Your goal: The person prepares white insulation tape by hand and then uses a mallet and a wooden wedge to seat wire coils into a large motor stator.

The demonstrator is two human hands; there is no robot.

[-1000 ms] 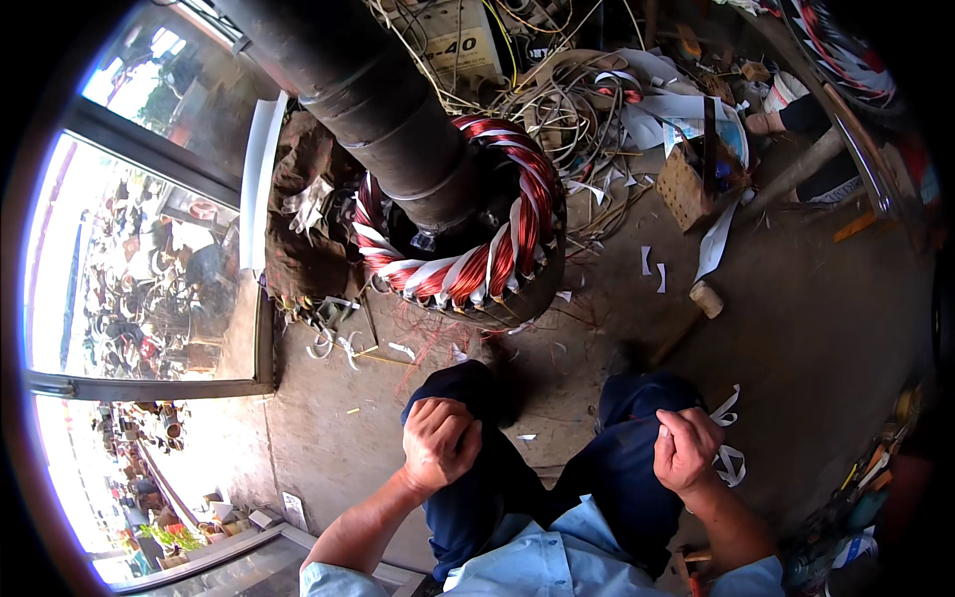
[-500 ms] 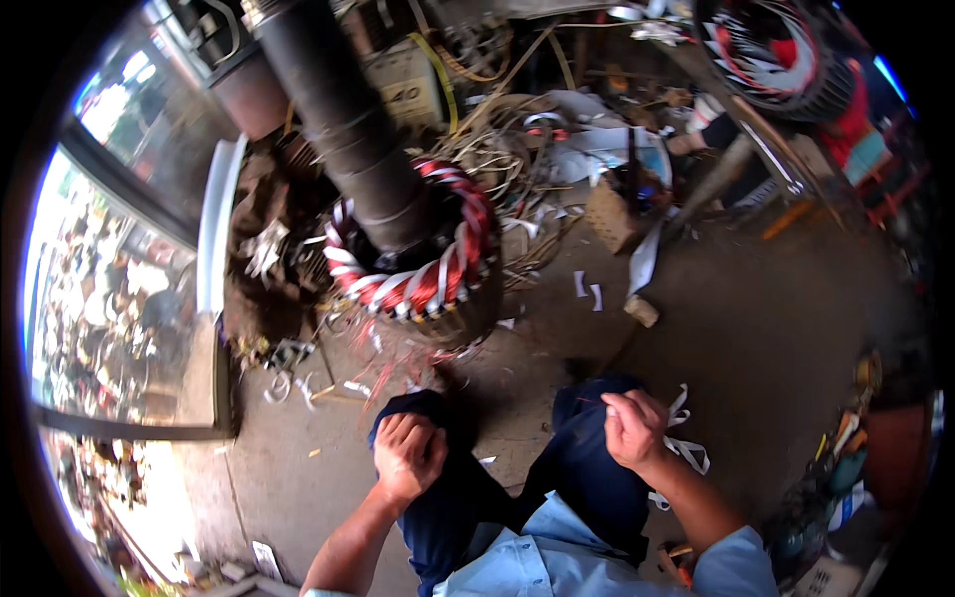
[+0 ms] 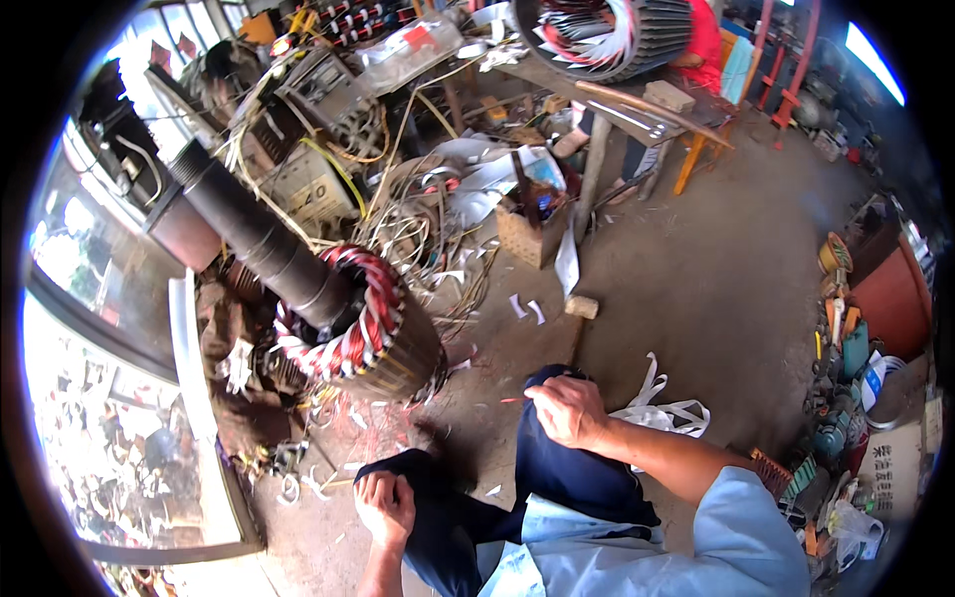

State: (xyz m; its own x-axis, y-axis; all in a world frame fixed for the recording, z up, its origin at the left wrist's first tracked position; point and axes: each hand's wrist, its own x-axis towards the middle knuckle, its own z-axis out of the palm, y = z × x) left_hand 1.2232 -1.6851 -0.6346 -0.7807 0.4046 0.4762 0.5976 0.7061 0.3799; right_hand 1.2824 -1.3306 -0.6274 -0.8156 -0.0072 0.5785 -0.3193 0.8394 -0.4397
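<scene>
My left hand (image 3: 385, 507) rests on my left knee with its fingers curled in and nothing visible in them. Above my right knee, my right hand (image 3: 567, 410) is closed in a pinch, and a short thin red strand (image 3: 512, 400) sticks out on its left side. Ahead to the left stands a motor stator (image 3: 403, 348), its red windings bound with white tape. A dark segmented cylinder (image 3: 264, 239) rises at a tilt out of its bore. Neither hand touches the stator.
White tape strips (image 3: 662, 413) lie beside my right knee. A cardboard box (image 3: 527, 234) and a small block (image 3: 582, 306) stand ahead. Another stator (image 3: 617, 35) sits on a bench, with a person in red behind it. Tools and parts (image 3: 841, 398) line the right side.
The view has swung right and up, so the stator appears farther left and lower. My right hand, still pinched, stays over the right knee. My left hand stays on its knee.
</scene>
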